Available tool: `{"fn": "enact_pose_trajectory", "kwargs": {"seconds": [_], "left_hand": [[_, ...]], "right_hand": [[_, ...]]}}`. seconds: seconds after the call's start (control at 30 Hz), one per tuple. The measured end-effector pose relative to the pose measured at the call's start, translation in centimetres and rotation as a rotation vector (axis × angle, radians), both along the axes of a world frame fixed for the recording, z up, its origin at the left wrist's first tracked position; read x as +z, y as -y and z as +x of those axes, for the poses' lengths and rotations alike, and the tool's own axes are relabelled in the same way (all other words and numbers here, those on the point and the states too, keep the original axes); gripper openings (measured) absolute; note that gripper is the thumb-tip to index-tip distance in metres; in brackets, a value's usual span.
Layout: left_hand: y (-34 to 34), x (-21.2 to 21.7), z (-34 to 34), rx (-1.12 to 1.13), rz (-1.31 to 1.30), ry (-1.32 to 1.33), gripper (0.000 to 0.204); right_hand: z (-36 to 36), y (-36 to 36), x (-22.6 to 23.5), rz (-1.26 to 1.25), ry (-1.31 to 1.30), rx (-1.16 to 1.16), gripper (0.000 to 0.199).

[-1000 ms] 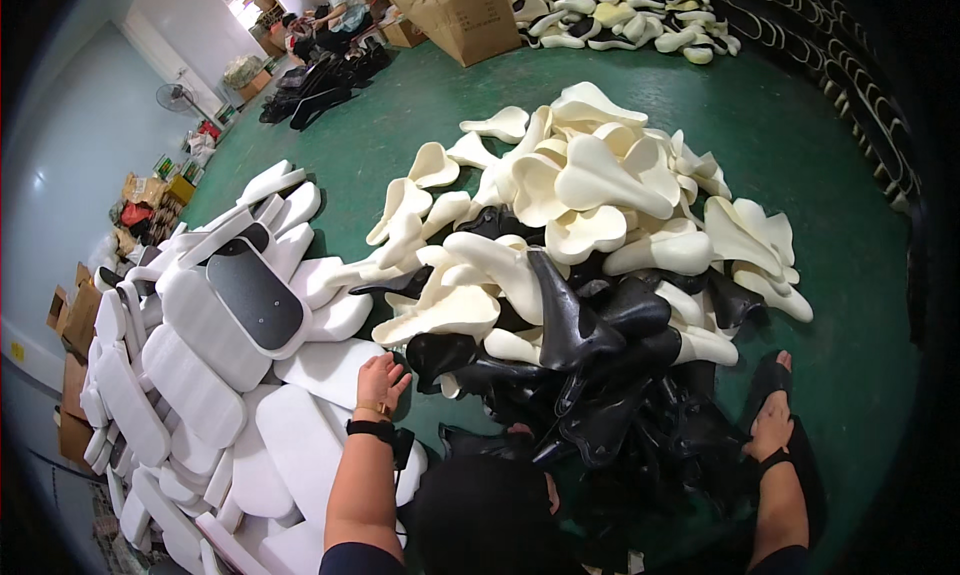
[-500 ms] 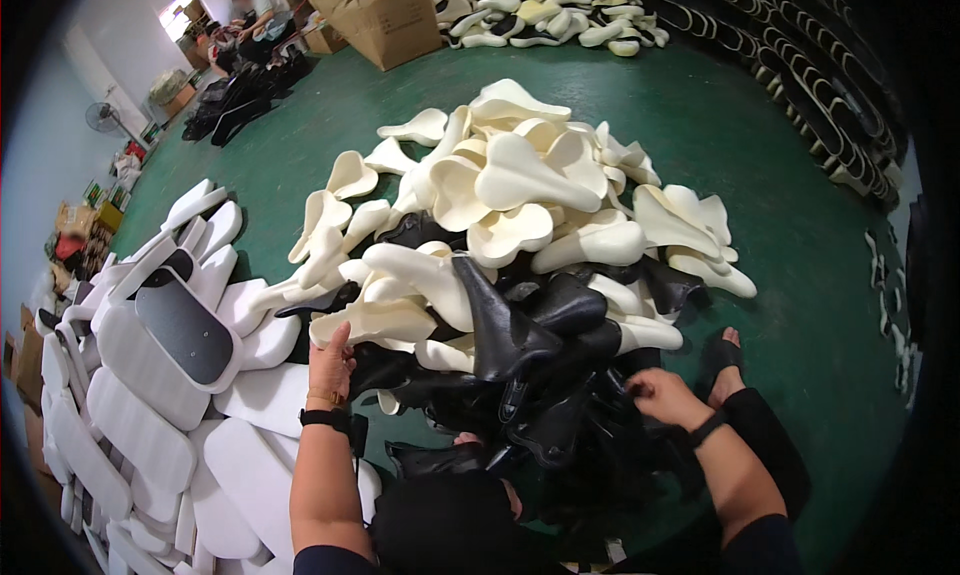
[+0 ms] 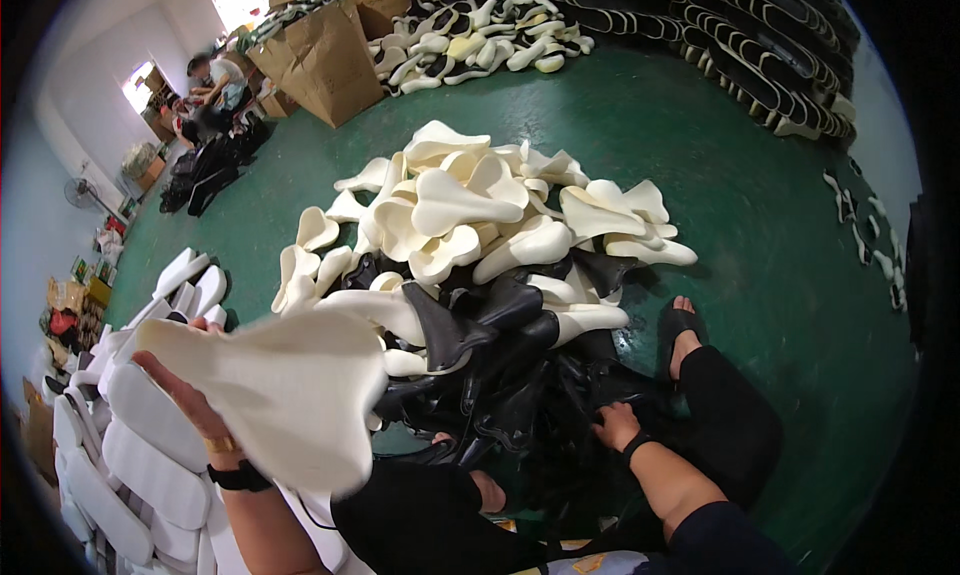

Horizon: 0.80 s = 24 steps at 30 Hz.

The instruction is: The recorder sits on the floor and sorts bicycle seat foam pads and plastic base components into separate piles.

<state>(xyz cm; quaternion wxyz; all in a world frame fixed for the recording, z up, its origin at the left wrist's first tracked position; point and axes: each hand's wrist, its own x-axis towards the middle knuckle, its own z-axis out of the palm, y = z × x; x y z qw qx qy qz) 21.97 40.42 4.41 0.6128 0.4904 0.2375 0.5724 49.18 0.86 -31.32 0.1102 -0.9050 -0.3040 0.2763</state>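
**Cream saddle pad lifted in my left hand**

I hold a cream foam saddle pad (image 3: 290,395) up in front of me, at the lower left of my view. It is wide and flat, a little blurred, and it hides a part of the pile behind it. My left hand (image 3: 185,395) grips it from the left edge: the fingers are closed around the rim, with a gold ring on one finger and a black wristband (image 3: 240,477) on the wrist.

My right hand (image 3: 618,425) is low on the right side, down among the black saddle covers (image 3: 500,375) that lie in front of my knees. It touches the black material, but I cannot tell if the fingers are closed on a piece or only rest on it.

Behind the black covers there is a big heap of cream saddle pads (image 3: 470,205) on the green floor (image 3: 760,235). My right foot in a black sandal (image 3: 675,330) stands just beside the heap. At my left side, flat white pieces (image 3: 140,445) are stacked in rows.

Farther away I see a brown cardboard box (image 3: 325,60), more cream pads behind it, and dark long stacks along the far right. Another person (image 3: 215,85) sits at the far left.
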Motion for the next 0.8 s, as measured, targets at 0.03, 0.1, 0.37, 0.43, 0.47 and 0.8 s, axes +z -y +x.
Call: {"fn": "enact_pose_trajectory", "kwargs": {"seconds": [0.03,0.1,0.37,0.43,0.47,0.8], "left_hand": [[1.5,1.2,-0.1,-0.215,-0.004,-0.006,0.070],[6.6,1.0,2.8,-0.219,-0.208,-0.025,0.082],[21.7,-12.6,4.8,-0.987,-0.983,-0.008,0.079],[23.7,-12.1,5.4,-0.980,-1.035,-0.051,0.072],[23.9,-11.6,5.7,-0.956,-1.066,-0.068,0.070],[17.4,-14.4,9.3,-0.568,-0.796,0.011,0.055]], "right_hand": [[-0.5,-0.1,-1.3,0.146,0.045,-0.006,0.034],[-1.2,-1.6,-0.9,0.192,-0.208,-0.161,0.047],[-4.2,-1.1,-0.8,0.028,-0.221,-0.010,0.056],[-3.0,-1.4,-0.4,0.129,-0.240,-0.141,0.054],[-2.4,-1.7,0.7,0.220,-0.266,-0.257,0.052],[2.4,-1.3,18.2,1.324,-0.888,-0.778,0.035]]}}
